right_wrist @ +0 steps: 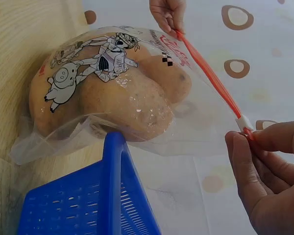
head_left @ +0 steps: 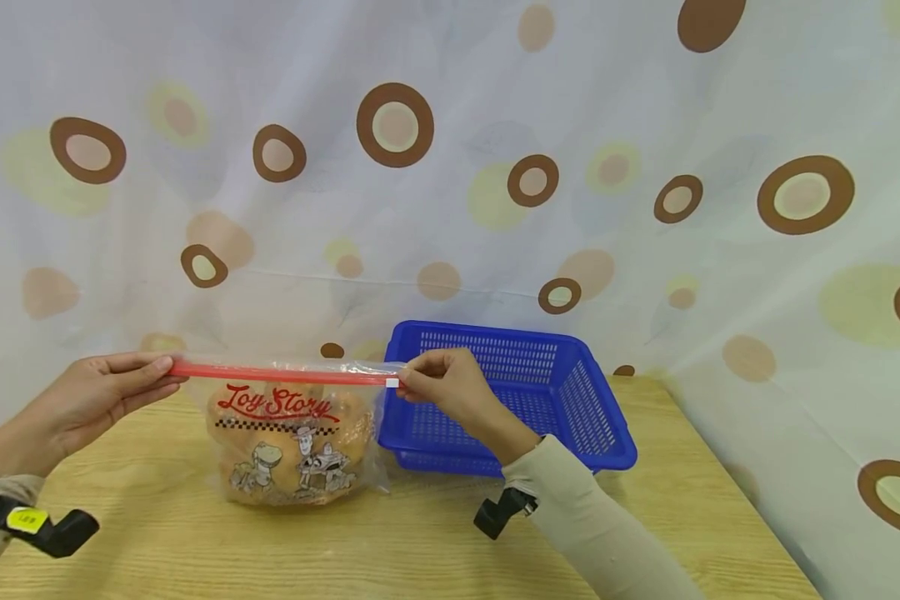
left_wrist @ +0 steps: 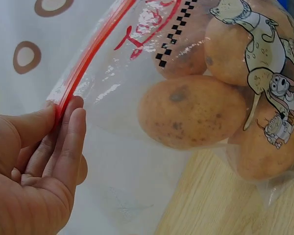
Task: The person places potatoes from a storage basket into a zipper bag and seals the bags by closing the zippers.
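Observation:
A clear zip bag (head_left: 285, 442) printed with cartoon figures and red lettering stands upright on the table. Several potatoes (left_wrist: 191, 112) fill its lower part. Along its top runs a red zip strip (head_left: 285, 375), stretched straight between both hands. My left hand (head_left: 108, 396) pinches the strip's left end between thumb and fingers. At the other end, by the white slider (right_wrist: 244, 123), my right hand (head_left: 453, 392) pinches the strip's corner. In the right wrist view the slider sits right at the thumb and fingertips.
Just right of the bag, a blue plastic basket (head_left: 600, 408) with slotted walls stands on the wooden table (head_left: 330, 550). Its rim overlaps the bag's edge in the right wrist view. Behind hangs a white curtain (head_left: 450, 225) with brown rings.

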The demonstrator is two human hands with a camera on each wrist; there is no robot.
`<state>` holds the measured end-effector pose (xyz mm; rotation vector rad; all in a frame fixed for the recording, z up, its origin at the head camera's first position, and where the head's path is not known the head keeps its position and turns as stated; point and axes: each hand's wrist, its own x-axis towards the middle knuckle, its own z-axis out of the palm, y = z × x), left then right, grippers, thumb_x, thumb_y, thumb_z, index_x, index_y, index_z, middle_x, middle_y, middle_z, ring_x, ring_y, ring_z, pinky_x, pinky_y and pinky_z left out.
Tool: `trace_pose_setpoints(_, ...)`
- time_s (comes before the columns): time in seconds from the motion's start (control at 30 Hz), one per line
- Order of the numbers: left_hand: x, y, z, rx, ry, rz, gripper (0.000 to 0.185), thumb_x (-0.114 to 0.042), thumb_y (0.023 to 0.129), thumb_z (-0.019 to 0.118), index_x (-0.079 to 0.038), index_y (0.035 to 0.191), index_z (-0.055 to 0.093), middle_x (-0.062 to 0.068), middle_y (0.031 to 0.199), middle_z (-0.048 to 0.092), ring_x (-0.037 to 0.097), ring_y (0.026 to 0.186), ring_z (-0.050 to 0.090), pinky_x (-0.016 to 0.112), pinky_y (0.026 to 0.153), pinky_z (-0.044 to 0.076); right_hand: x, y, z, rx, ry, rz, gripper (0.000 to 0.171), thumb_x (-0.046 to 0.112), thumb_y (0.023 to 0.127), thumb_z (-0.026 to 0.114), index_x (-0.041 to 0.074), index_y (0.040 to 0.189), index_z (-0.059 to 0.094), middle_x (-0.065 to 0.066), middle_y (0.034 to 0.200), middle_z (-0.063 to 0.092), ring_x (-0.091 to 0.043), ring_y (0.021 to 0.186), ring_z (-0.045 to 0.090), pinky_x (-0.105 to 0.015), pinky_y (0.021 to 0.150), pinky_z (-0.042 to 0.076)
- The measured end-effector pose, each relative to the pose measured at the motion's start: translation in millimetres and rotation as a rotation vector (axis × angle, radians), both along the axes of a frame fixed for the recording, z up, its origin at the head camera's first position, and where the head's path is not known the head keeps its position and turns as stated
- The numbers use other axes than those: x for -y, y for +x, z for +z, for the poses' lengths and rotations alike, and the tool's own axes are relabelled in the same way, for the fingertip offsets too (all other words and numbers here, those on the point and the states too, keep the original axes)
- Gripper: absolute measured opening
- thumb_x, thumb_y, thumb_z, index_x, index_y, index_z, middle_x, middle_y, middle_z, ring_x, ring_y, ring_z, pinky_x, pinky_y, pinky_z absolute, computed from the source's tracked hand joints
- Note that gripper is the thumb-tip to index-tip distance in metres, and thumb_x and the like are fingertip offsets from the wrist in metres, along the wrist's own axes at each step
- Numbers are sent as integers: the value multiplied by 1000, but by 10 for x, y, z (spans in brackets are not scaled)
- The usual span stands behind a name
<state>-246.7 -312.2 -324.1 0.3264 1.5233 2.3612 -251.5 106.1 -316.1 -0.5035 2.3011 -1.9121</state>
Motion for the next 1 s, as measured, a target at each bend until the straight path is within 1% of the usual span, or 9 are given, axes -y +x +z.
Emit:
trace_pose_setpoints(0.07, 1, 5, -14, -10, -4, 6, 32, 6, 99, 44, -4, 105, 74, 11, 101, 72, 19, 96, 70, 29, 87, 57, 9, -1, -6, -9, -14, -4, 13, 2, 91, 64, -8, 98, 69, -16, 89, 71, -18, 79, 70, -41, 82, 60)
trace_pose_setpoints(0.2, 0, 20, -27, -53, -8, 4, 32, 7, 99, 43, -3, 107, 73, 10, 103, 71, 19, 97, 69, 29, 88, 56, 20, 3, 4, -5, -31, 1, 13, 3, 92, 64, -8, 98, 68, -17, 90, 70, -15, 77, 69, -41, 82, 60)
trace_pose_setpoints(0.43, -39, 63, -99, -73, 46, 7, 34, 5, 101, 40, -3, 109, 72, 9, 106, 71, 19, 98, 69, 29, 89, 56, 13, 35, 24, -25, -1, 6, 14, 8, 92, 65, -4, 100, 68, -19, 96, 69, -13, 79, 67, -33, 79, 61)
trace_pose_setpoints(0.53, -73, 102, -158, -83, 97, -46, 36, 4, 102, 35, -2, 113, 70, 10, 110, 70, 20, 103, 67, 29, 92, 54, 18, 31, 32, -26, -9, 6, 16, 8, 92, 66, -4, 100, 69, -23, 97, 68, -12, 77, 67, -33, 77, 61)
trace_pose_setpoints(0.63, -142, 153, -205, -97, 129, -128, 40, 2, 104, 30, -3, 119, 66, 11, 117, 67, 20, 110, 64, 30, 96, 51, 34, 27, 41, -23, -27, 4, 16, 7, 91, 66, -5, 101, 69, -24, 97, 69, -12, 76, 67, -34, 77, 61)
trace_pose_setpoints(0.7, -222, 185, -220, -95, 135, -180, 41, 0, 105, 28, -4, 121, 65, 12, 121, 65, 20, 113, 62, 29, 98, 50, 41, 32, 48, -17, -35, 5, 17, 6, 91, 66, -6, 102, 68, -22, 95, 70, -12, 77, 67, -34, 78, 61)
trace_pose_setpoints(0.8, -422, 226, -222, -96, 118, -210, 40, -1, 105, 28, -5, 122, 64, 9, 123, 64, 19, 114, 61, 28, 99, 49, 45, 40, 50, -5, -38, 5, 16, 5, 90, 66, -5, 102, 69, -17, 94, 71, -12, 78, 68, -36, 80, 61)
trace_pose_setpoints(0.9, -694, 266, -202, -53, 75, -192, 35, -4, 105, 35, -7, 119, 66, 8, 120, 66, 18, 112, 63, 27, 99, 50, 52, 55, 44, -13, -51, 12, 17, 5, 90, 67, -6, 103, 69, -17, 94, 71, -12, 78, 68, -42, 83, 60)
trace_pose_setpoints(1.0, -989, 309, -152, 1, 0, -135, 26, -8, 103, 45, -9, 115, 67, 6, 116, 68, 17, 109, 64, 27, 96, 51, 76, 61, 43, -34, -72, 19, 19, 6, 89, 68, -7, 104, 69, -18, 94, 71, -11, 77, 68, -43, 84, 59)
